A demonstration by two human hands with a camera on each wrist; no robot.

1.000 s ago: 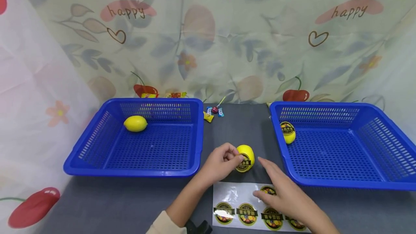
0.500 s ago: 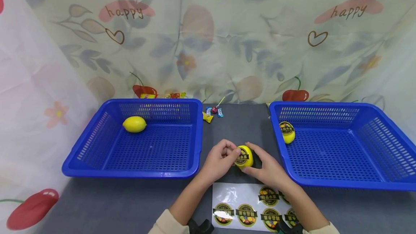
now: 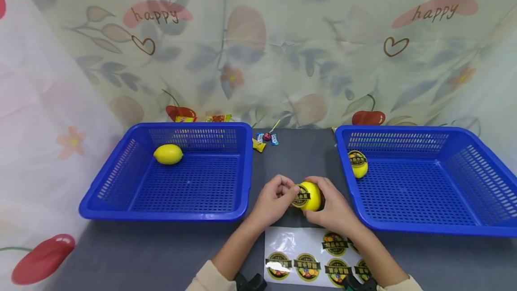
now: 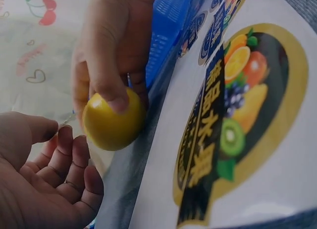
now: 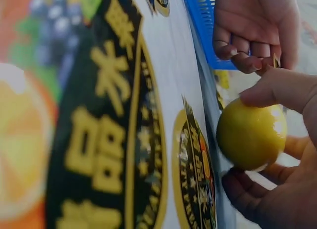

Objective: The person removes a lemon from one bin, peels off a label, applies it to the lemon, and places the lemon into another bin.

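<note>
My right hand holds a yellow lemon between thumb and fingers, low over the dark table between two baskets. To its left, my left hand pinches a round black-and-gold fruit sticker by its edge. From the head, the sticker overlaps the lemon's left side. In the left wrist view the lemon sits in the right hand, a little apart from the left fingertips. The right wrist view shows the sticker nearly edge-on. Below both hands lies a white sheet of stickers.
A blue basket at left contains one plain lemon. The blue basket at right contains a lemon with a sticker. Wrapped candies and a lollipop lie at the back, near the patterned curtain.
My right hand has moved from above the sticker sheet up to the lemon and taken hold of it. The lemon has shifted slightly right, while the left hand keeps the sticker nearly in place.
</note>
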